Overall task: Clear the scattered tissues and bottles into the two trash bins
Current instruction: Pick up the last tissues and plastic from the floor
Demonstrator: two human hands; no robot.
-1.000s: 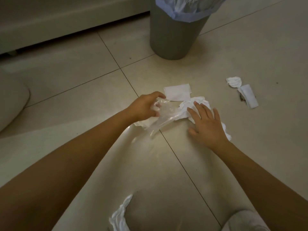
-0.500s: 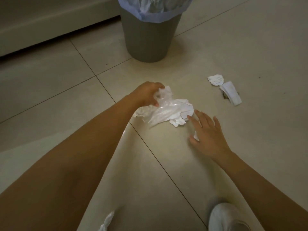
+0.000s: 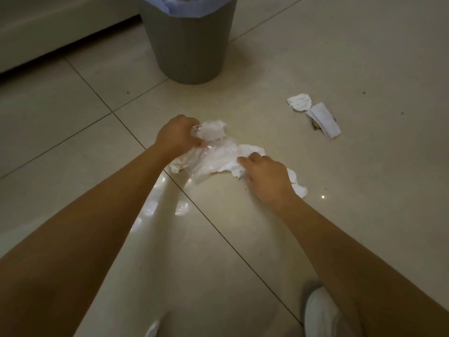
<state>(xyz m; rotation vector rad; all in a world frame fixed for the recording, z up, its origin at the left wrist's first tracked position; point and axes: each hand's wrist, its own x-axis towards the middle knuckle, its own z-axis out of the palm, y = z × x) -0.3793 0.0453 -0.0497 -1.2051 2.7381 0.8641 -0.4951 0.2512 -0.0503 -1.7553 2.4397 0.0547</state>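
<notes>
A bundle of crumpled white tissues and clear plastic wrap lies on the tiled floor at the centre. My left hand is shut on its left upper end. My right hand presses down with curled fingers on the bundle's right part, gripping tissue there; more tissue shows from under that hand. A grey trash bin with a pale blue liner stands beyond, at the top centre. Two more tissues, a crumpled one and a folded one, lie to the right.
A pale low ledge or furniture base runs along the top left. My white shoe is at the bottom right. A scrap of white tissue shows at the bottom edge. Only one bin is in view.
My right hand moved from the bare floor onto the bundle's right part and closed on it. My left hand kept its grip on the bundle. The view shifted slightly.
</notes>
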